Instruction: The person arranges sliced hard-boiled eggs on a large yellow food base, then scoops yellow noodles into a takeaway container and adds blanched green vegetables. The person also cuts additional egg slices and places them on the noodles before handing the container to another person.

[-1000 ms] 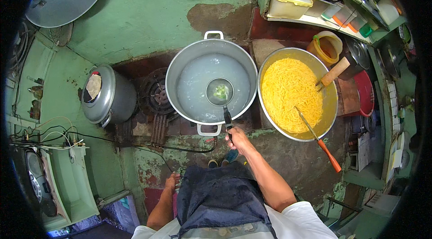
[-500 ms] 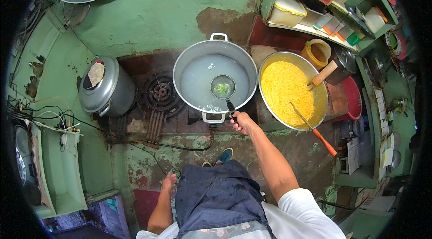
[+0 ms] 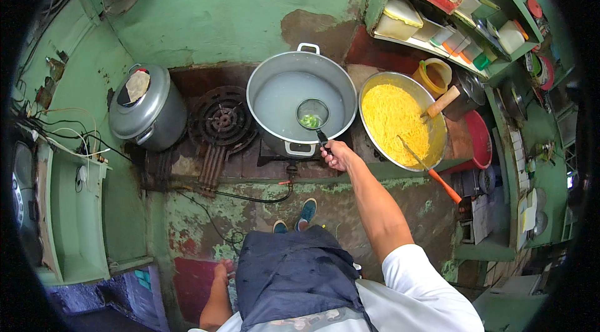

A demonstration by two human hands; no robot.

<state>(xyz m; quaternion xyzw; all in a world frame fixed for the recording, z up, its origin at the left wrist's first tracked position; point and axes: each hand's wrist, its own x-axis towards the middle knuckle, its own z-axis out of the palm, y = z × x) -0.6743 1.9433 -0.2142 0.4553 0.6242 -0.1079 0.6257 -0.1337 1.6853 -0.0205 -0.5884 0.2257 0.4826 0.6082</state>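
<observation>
Right hand clasps round mesh strainer over metal pot, stringy noodles beside; left hand, grip unclear from here.

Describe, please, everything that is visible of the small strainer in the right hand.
The strainer is round, with a fine, metal-looking mesh bowl and a black handle, angled slightly rightward toward its end, gripped in the right hand. The bowl, within the grey pot's outline, holds green pieces. Whether it touches the cloudy liquid, I cannot tell.
</observation>
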